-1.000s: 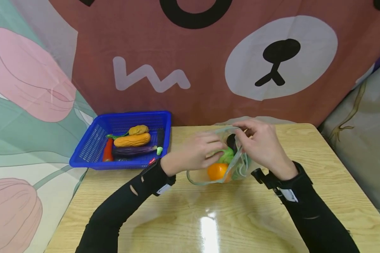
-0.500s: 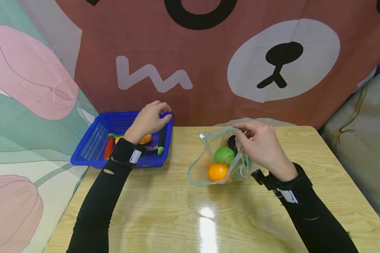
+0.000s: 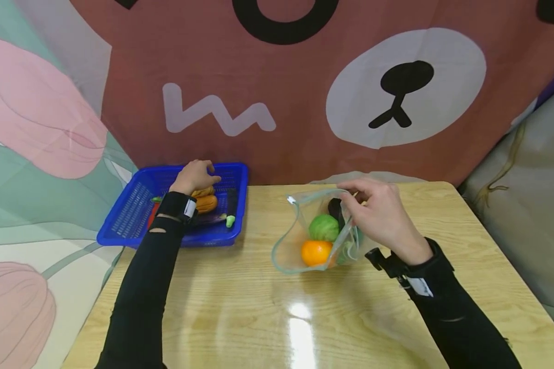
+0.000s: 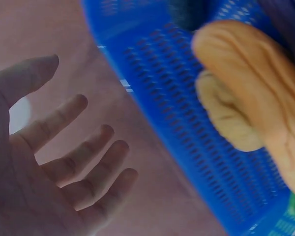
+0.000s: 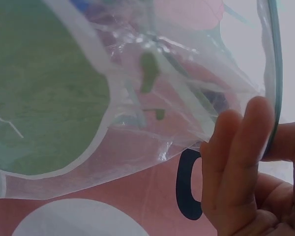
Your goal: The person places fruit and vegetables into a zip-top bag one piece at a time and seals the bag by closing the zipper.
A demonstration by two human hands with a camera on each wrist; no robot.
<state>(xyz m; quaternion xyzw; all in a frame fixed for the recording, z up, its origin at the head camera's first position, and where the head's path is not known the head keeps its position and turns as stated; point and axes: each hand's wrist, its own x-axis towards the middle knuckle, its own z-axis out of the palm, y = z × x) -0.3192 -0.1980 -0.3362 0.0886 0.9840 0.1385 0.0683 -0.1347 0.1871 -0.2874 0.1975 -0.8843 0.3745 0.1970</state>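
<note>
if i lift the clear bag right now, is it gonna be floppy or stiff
Probably floppy: the clear bag looks thin and creased near where the right hand pinches its edge. The round orange and green ball-shaped vegetable inside may roll as it lifts. It gapes open with the orange near the opening, so tilting might spill it.

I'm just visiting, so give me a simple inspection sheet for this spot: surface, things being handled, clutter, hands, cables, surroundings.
Surface: pale wooden table, with a bright reflection near the front.
Things: see-through bag with an orange, a green ball and something dark; blue basket of vegetables, partly hidden by the arm.
Clutter: nothing seen.
Hands: left hand over the basket, holding nothing; right hand pinches the bag's edge.
Cables: nothing seen.
Surroundings: cartoon-printed cloth behind the table.
</note>
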